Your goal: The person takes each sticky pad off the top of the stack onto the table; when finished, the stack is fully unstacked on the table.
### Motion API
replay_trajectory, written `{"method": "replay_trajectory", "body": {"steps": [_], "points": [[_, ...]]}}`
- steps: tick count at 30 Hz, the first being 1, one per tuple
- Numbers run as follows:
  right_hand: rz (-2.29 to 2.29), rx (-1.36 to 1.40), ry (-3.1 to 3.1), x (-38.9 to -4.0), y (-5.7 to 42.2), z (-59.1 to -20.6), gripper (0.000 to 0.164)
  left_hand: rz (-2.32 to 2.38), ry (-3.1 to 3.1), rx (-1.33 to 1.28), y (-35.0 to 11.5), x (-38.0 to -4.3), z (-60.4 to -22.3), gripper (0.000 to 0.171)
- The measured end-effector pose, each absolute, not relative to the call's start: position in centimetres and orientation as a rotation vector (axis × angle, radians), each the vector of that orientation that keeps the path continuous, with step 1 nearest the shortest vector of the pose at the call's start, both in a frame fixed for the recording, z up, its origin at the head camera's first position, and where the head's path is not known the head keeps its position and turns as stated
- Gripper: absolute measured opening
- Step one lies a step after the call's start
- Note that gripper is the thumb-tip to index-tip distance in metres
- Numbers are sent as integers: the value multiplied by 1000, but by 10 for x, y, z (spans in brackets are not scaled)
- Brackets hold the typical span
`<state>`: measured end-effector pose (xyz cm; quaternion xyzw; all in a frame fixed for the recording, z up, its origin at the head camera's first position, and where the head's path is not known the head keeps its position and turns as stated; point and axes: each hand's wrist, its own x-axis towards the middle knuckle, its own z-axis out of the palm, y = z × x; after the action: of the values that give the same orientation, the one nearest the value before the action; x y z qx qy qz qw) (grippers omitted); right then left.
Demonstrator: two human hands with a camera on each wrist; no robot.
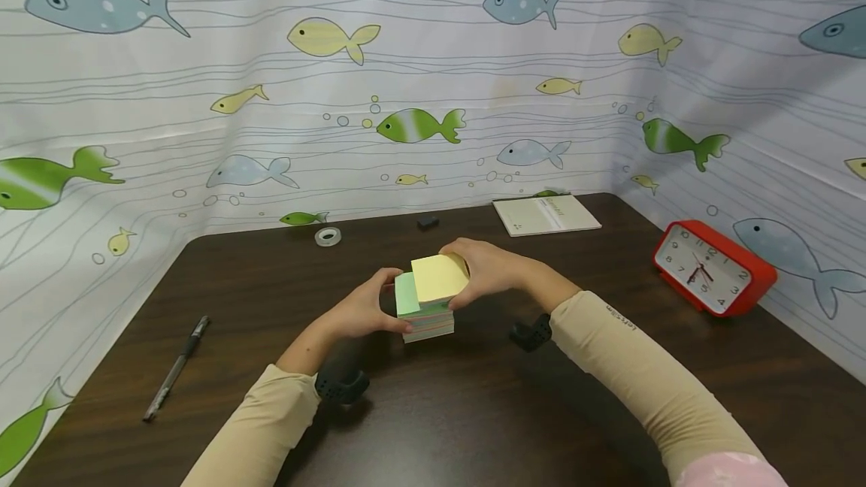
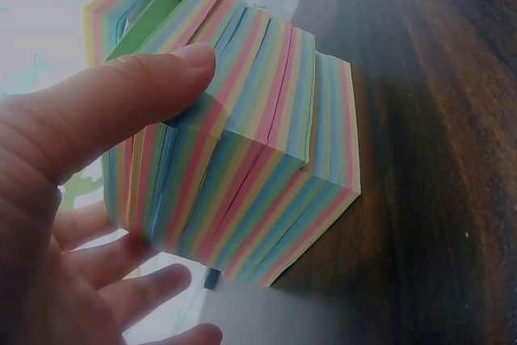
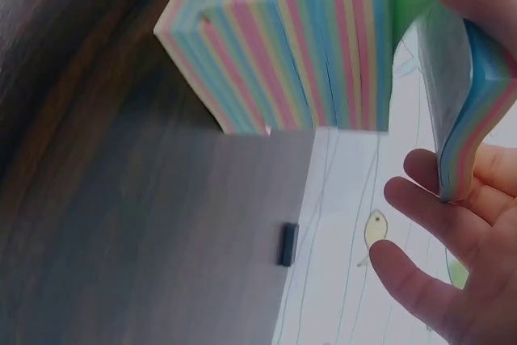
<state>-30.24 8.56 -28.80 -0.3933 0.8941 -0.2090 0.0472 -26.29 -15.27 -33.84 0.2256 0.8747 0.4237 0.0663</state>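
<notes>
Head: nearest are the left sleeve [image 1: 253,427] and right sleeve [image 1: 652,378], on the near side of the note stack [image 1: 429,328]. Stack sits on the dark table [image 1: 413,434]. Left hand [image 1: 361,312] grips it from the left. Right hand [image 1: 483,269] pinches the yellow-topped pad [image 1: 438,278] between thumb and fingers, over the stack's top, offset right; green sheet [image 1: 407,294] shows beside it. Pen [image 1: 177,370] left of stack; tape roll [image 1: 328,237] beyond-left; black block [image 1: 428,223] straight beyond; notebook [image 1: 546,215] beyond-right; red clock [image 1: 710,269] well right.

Left wrist: thumb pressed on the stack's striped side, two fingers running behind it, tips hidden; other two spread, off the stack. Layers not flush.

Right wrist: pad is bowed, tilted, with a gap between it and the stack's green top. Thumb on one edge, fingers at the opposite edge, lowest one spread clear. Can't tell exactly which fingertips bear on the pad.
</notes>
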Motion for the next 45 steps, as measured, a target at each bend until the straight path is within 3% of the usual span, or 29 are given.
{"method": "replay_trajectory", "body": {"steps": [24,45], "points": [[-617,-1081,2812,-312,148,-296,78,1228,2654,656,-154,-263,-341,94],[-493,-931,2825,-324,175,-313,80,1237,2646,650,-154,-263,-338,94]]}}
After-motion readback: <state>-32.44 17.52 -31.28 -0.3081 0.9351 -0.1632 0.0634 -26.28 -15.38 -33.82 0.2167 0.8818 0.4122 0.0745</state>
